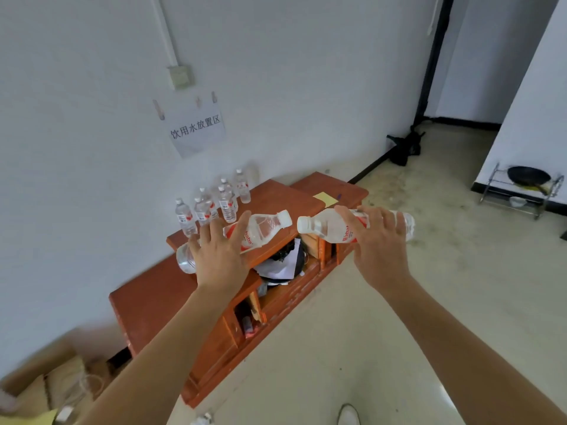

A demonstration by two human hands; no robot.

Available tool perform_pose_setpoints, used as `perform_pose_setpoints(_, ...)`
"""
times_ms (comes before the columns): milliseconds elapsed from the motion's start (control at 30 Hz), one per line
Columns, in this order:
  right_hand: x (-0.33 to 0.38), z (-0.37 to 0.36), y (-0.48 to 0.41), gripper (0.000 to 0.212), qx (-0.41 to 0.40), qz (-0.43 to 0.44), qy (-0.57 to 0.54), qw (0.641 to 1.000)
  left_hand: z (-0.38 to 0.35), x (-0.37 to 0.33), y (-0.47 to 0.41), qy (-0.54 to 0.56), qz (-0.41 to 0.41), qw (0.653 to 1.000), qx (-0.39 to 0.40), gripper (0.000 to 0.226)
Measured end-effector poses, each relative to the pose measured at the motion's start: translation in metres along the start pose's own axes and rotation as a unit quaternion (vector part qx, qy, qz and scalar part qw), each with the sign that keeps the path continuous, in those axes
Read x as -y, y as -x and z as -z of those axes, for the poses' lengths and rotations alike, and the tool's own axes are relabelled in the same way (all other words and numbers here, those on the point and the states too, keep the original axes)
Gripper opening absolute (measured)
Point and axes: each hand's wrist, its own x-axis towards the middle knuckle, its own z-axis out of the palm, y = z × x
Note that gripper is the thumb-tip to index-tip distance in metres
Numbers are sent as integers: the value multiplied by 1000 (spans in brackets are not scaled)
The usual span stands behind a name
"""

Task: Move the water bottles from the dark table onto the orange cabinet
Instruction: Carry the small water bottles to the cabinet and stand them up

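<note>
Orange cabinet (285, 197) carries upright bottles (227, 205) at its rear, by the wall (92, 118). Left hand (219, 256) is clamped on the left bottle (264, 227), right hand (376, 243) on the right bottle (325, 228); both lie sideways above the cabinet, caps facing.

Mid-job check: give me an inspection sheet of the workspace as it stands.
Surface: orange cabinet, set against the wall.
Job's things: several standing bottles at the back of the top; left bottle and right bottle held sideways, caps facing.
Clutter: yellow note on top; papers in an open compartment.
Hands: left hand grips left bottle; right hand grips right bottle.
Cables: white conduit on the wall; blurred cord by the cardboard box.
Surroundings: wall sign, pan on wire rack, dark bundle on floor.
</note>
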Motion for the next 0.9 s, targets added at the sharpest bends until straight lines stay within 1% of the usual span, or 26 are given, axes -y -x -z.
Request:
perform_pose_setpoints(100,-32,-57,-51,78,8,-6,-1,1000,-48,-19,-59,4,5,1000,4,92)
perform_pose_setpoints(167,-55,-101,-102,79,32,-3,-17,999,-78,-30,-113,5,14,1000,11,93)
perform_pose_setpoints(267,-69,-151,-175,85,62,21,-26,998,-107,-31,-176,-8,31,999,-7,91)
perform_pose_setpoints(400,-63,-205,-258,89,96,37,-60,993,-140,-17,-245,-12,74,997,-28,87)
perform_pose_setpoints(467,-60,-235,-292,91,96,59,-74,991,-161,-7,-274,-17,78,996,-42,86)
perform_pose_setpoints(533,-59,-268,-329,89,96,86,-75,989,-186,0,-304,-15,91,995,-46,83)
perform_pose_setpoints(633,-52,-320,-376,85,100,102,-67,987,-231,13,-345,-5,112,993,-44,83)
perform_pose_setpoints(767,-45,-389,-445,87,122,129,-64,982,-297,35,-414,29,130,991,-25,83)
perform_pose_setpoints(900,-43,-443,-513,86,115,146,-65,980,-353,51,-490,57,156,986,-6,83)
